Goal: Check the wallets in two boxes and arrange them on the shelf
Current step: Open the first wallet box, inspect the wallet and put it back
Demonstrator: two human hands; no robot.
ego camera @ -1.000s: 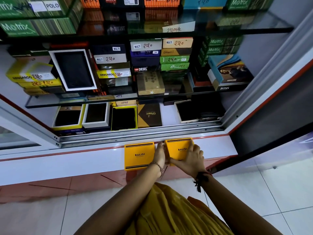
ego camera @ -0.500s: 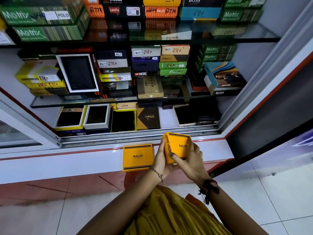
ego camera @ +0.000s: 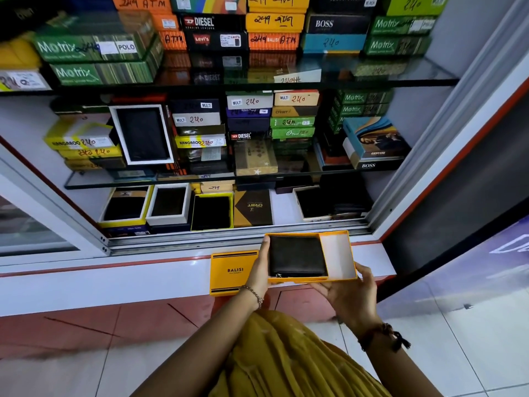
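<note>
An open yellow Balisi box (ego camera: 294, 280) hangs just above the cabinet's white ledge (ego camera: 143, 282), with a black wallet (ego camera: 297, 256) lying flat inside it. My left hand (ego camera: 259, 272) grips the box's left side, thumb along its edge. The yellow lid (ego camera: 337, 255), white inside facing up, sticks out to the right from under the box. My right hand (ego camera: 347, 296) holds it from below. A second yellow Balisi box (ego camera: 231, 272) lies closed on the ledge, just left of my left hand.
Behind the ledge runs a sliding-door track (ego camera: 229, 239). The bottom shelf holds several open boxes with dark wallets (ego camera: 169, 203) and a brown Orbit box (ego camera: 252, 207). Two glass shelves (ego camera: 400, 78) above carry stacked wallet boxes. A wall panel stands to the right.
The right-hand box was lifted off the ledge, tilted, then opened. Its lid now sits offset to the right in my right hand, and the black wallet is exposed. The view has tilted upward.
</note>
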